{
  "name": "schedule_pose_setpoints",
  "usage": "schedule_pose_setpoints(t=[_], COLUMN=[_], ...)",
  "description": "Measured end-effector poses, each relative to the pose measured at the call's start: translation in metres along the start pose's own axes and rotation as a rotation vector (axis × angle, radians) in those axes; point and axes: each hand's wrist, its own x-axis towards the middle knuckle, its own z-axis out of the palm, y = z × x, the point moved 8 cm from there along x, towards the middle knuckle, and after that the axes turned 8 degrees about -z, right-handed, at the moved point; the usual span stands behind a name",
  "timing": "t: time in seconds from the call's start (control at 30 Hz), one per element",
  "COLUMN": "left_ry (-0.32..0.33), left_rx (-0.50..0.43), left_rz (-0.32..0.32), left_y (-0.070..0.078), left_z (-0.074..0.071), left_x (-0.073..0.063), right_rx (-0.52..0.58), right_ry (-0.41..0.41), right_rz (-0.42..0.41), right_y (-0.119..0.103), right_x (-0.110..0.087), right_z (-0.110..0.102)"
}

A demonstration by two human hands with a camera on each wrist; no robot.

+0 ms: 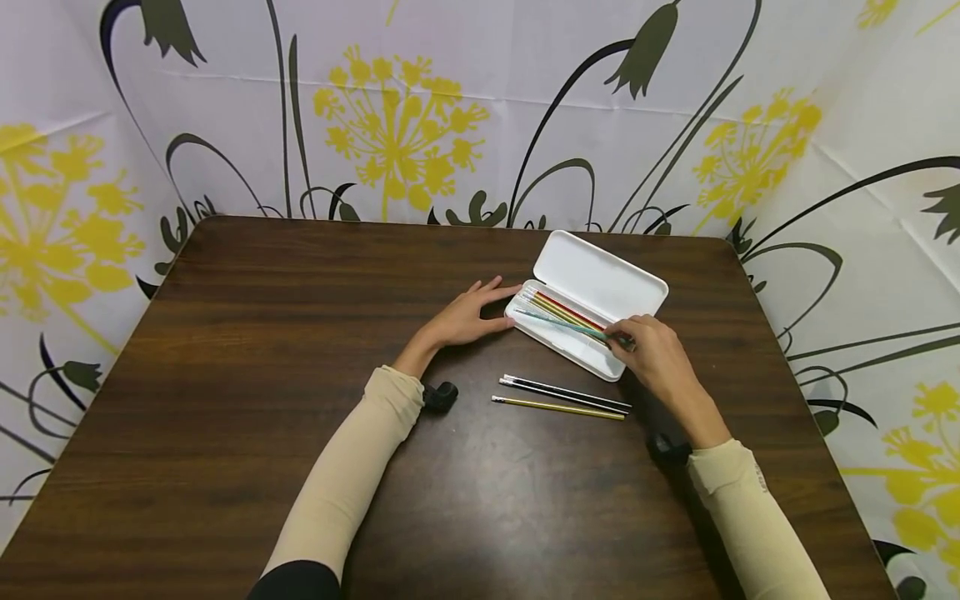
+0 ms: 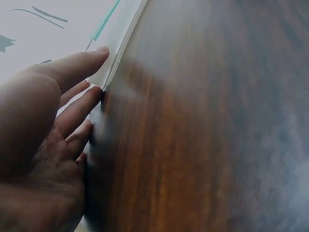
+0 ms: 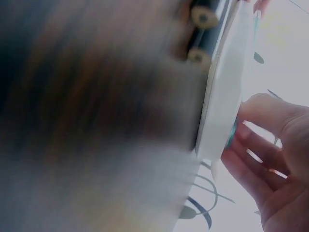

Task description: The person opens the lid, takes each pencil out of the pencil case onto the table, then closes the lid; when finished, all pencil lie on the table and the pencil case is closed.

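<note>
On the right half of the surface [image 1: 225,375], toward its far edge, I have a white pencil case [image 1: 602,363] with its lid [image 1: 600,279] swung back on the far side, so the tray can be reached from the near side. Inside lie several pencils, a red one [image 1: 558,303] and gold ones among them, roughly in line with the tray's length, probably because it is too narrow for them to lie crosswise.

My left hand [image 1: 468,321] has its fingers straight and spread wide of the thumb, touching the case's left end, I judge to steady it. My right hand [image 1: 660,354] pinches a green pencil [image 1: 562,323] near its right end, fingers narrow; it slants over the tray, and I can't tell whether it rests on the others.

Outside, on the near side, lie two black pencils [image 1: 562,390] and a loose gold pencil [image 1: 558,408], nearly parallel to each other.
</note>
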Motion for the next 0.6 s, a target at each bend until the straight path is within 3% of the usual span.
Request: schedule_pose_setpoints(t=[0.13, 0.3, 0.43, 0.6], left_ry=[-0.002, -0.004, -0.020, -0.012], left_rx=[-0.002, -0.005, -0.001, 0.006], left_rz=[-0.001, 0.002, -0.002, 0.014], left_y=[0.000, 0.000, -0.001, -0.001], left_z=[0.000, 0.000, 0.001, 0.000], left_x=[0.000, -0.001, 0.000, 0.003], right_rx=[0.115, 0.365, 0.530, 0.542], right_ry=[0.011, 0.041, 0.065, 0.032], right_rz=[0.023, 0.123, 0.189, 0.176], right_y=[0.004, 0.010, 0.002, -0.022], right_x=[-0.003, -0.014, -0.022, -0.029], right_z=[-0.005, -0.015, -0.028, -0.048])
